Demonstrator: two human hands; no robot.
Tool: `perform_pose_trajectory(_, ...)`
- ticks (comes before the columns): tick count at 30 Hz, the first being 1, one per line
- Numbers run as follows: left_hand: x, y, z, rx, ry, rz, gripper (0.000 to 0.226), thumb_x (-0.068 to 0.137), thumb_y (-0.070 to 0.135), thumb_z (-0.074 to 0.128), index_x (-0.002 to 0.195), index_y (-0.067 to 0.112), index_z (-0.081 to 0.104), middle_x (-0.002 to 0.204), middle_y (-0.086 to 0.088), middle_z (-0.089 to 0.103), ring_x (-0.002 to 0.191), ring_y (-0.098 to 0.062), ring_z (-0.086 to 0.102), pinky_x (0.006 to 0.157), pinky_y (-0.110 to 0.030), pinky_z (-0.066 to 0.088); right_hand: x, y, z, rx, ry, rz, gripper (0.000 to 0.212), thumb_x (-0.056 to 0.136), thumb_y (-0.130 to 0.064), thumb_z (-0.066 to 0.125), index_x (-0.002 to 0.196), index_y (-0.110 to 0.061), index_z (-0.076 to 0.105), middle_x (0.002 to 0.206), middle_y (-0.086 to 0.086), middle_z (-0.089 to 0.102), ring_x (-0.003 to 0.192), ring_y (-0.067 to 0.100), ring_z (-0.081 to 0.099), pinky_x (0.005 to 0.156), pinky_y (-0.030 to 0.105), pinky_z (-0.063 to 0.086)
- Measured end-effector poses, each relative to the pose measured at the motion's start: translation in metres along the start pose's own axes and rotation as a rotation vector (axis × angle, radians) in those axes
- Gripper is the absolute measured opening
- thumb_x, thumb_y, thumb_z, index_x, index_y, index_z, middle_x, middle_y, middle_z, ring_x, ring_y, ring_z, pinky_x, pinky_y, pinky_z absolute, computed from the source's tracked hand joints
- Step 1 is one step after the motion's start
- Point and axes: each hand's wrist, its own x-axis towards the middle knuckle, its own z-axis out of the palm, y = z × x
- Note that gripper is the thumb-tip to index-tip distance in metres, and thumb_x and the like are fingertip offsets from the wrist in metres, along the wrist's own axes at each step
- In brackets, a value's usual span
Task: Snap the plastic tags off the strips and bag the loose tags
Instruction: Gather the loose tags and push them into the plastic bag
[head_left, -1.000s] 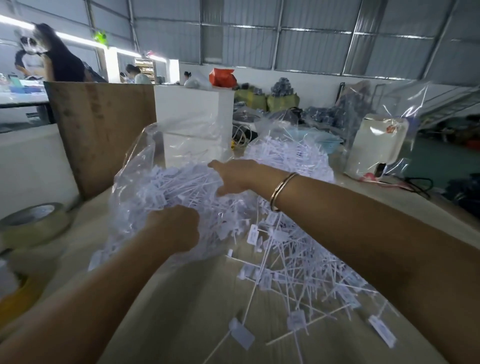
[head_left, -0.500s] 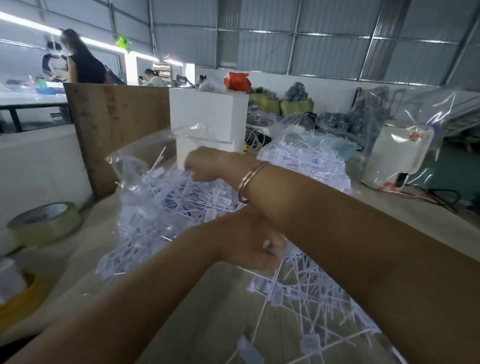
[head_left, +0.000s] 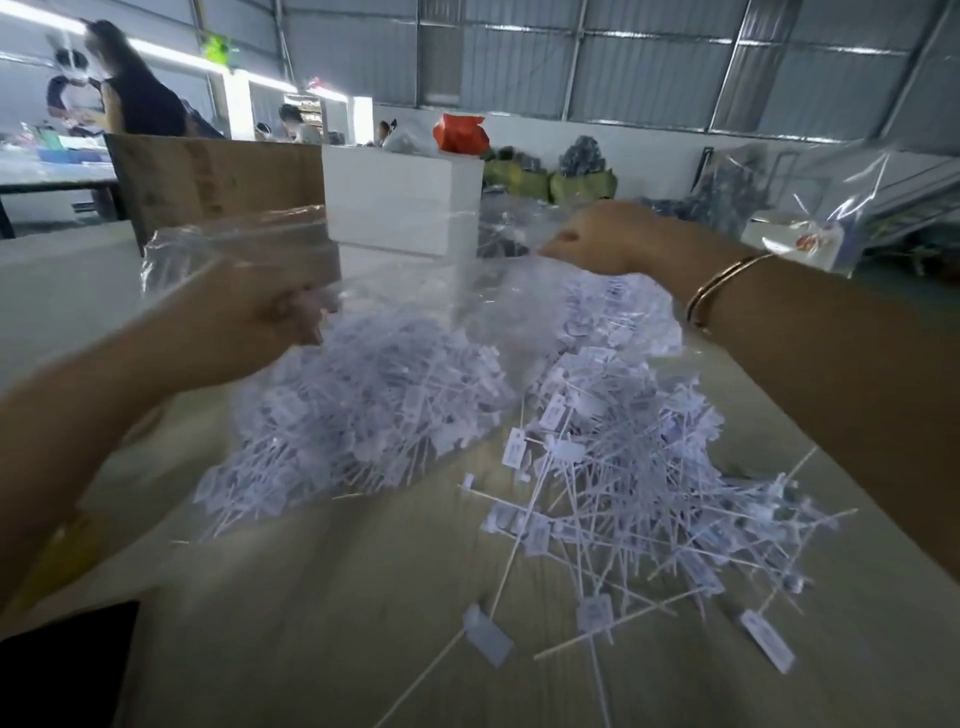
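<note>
A clear plastic bag lies in the middle of the table, stuffed with white plastic tags. My left hand grips the bag's rim on the left side. My right hand pinches the rim at the far right, so the mouth is stretched wide between both hands. A loose heap of white tags on thin strips spreads over the table to the right of the bag, under my right forearm.
A white box and a brown board stand behind the bag. Another clear bag sits at the far right. A dark flat object lies at the table's near left corner. People work at the back left.
Both hands have come apart: the left went out to the bag's left rim, the right to its far right rim. The bag's mouth is now pulled open wide and lies lower.
</note>
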Motion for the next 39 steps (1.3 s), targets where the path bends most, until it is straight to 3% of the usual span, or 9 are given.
perform_pose_trajectory(3, -0.005, 0.029, 0.009, -0.063, 0.078, 0.12, 0.041, 0.084, 0.035, 0.061, 0.118, 0.012, 0.057, 0.11, -0.004, 0.061, 0.099, -0.021, 0.057, 0.086, -0.035, 0.044, -0.04, -0.011, -0.002, 0.24, 0.28, -0.081, 0.035, 0.096, -0.038, 0.045, 0.093, -0.01, 0.066, 0.096, 0.007, 0.064, 0.084, 0.025, 0.056, 0.067, 0.032, 0.037)
perform_pose_trajectory(6, -0.009, 0.062, 0.026, -0.059, 0.115, 0.255, 0.043, 0.085, 0.029, 0.06, 0.125, 0.015, 0.052, 0.119, -0.002, 0.056, 0.106, -0.016, 0.049, 0.088, -0.029, 0.037, -0.1, -0.047, 0.008, 0.228, 0.388, -0.327, 0.027, 0.092, -0.029, 0.047, 0.082, -0.012, 0.065, 0.082, 0.001, 0.061, 0.079, 0.019, 0.054, 0.073, 0.033, 0.037)
perform_pose_trajectory(11, -0.005, 0.088, 0.059, -0.105, 0.044, 0.251, 0.04, 0.088, 0.021, 0.058, 0.127, 0.02, 0.051, 0.124, 0.0, 0.057, 0.112, -0.018, 0.053, 0.092, -0.033, 0.041, -0.171, -0.124, 0.055, 0.23, -0.035, -0.81, 0.02, 0.089, -0.024, 0.058, 0.104, -0.013, 0.067, 0.104, 0.005, 0.065, 0.096, 0.021, 0.057, 0.082, 0.029, 0.034)
perform_pose_trajectory(14, -0.006, 0.095, 0.075, -0.114, 0.01, 0.249, 0.038, 0.089, 0.02, 0.056, 0.127, 0.021, 0.051, 0.125, 0.002, 0.056, 0.114, -0.017, 0.051, 0.092, -0.033, 0.039, -0.179, -0.15, 0.085, 0.134, -0.233, -0.878, 0.028, 0.091, -0.028, 0.055, 0.116, -0.014, 0.061, 0.117, 0.001, 0.06, 0.105, 0.016, 0.053, 0.087, 0.024, 0.033)
perform_pose_trajectory(22, -0.011, 0.103, 0.081, -0.143, -0.009, 0.249, 0.035, 0.089, 0.019, 0.056, 0.124, 0.021, 0.054, 0.124, 0.002, 0.057, 0.117, -0.019, 0.049, 0.097, -0.043, 0.039, -0.16, -0.125, 0.098, -0.188, -0.06, -0.715, 0.026, 0.099, -0.008, 0.032, 0.116, -0.004, 0.051, 0.104, 0.008, 0.061, 0.091, 0.019, 0.058, 0.069, 0.024, 0.033)
perform_pose_trajectory(25, -0.012, 0.106, 0.082, -0.151, -0.015, 0.252, 0.034, 0.09, 0.022, 0.055, 0.125, 0.021, 0.054, 0.125, 0.004, 0.056, 0.116, -0.017, 0.048, 0.097, -0.041, 0.038, -0.155, -0.107, 0.091, -0.017, 0.004, -0.606, 0.019, 0.098, -0.009, 0.038, 0.11, -0.002, 0.051, 0.086, 0.01, 0.061, 0.072, 0.022, 0.057, 0.066, 0.028, 0.038)
perform_pose_trajectory(33, -0.009, 0.12, 0.086, -0.176, 0.173, 0.247, 0.045, 0.09, 0.026, 0.057, 0.132, 0.011, 0.049, 0.135, -0.01, 0.045, 0.124, -0.03, 0.037, 0.102, -0.044, 0.034, -0.145, -0.059, 0.043, 1.069, 0.075, 0.029, 0.008, 0.091, -0.02, 0.057, 0.099, -0.021, 0.054, 0.085, -0.004, 0.052, 0.07, 0.006, 0.052, 0.062, 0.018, 0.041)
perform_pose_trajectory(36, -0.009, 0.127, 0.087, -0.06, 0.309, 0.296, 0.039, 0.087, 0.021, 0.056, 0.124, 0.011, 0.057, 0.135, -0.014, 0.045, 0.126, -0.032, 0.033, 0.1, -0.048, 0.033, -0.14, -0.034, 0.032, 1.151, 0.056, 0.158, 0.007, 0.091, -0.013, 0.056, 0.089, -0.019, 0.059, 0.086, 0.001, 0.057, 0.077, 0.013, 0.052, 0.072, 0.027, 0.041)
perform_pose_trajectory(39, -0.011, 0.134, 0.091, 0.009, 0.292, 0.378, 0.033, 0.084, 0.023, 0.048, 0.112, 0.015, 0.064, 0.129, -0.009, 0.053, 0.122, -0.03, 0.04, 0.097, -0.044, 0.034, -0.145, -0.019, 0.038, 0.922, -0.278, 0.104, 0.008, 0.091, -0.012, 0.056, 0.096, -0.011, 0.063, 0.098, 0.009, 0.063, 0.084, 0.018, 0.053, 0.078, 0.031, 0.045)
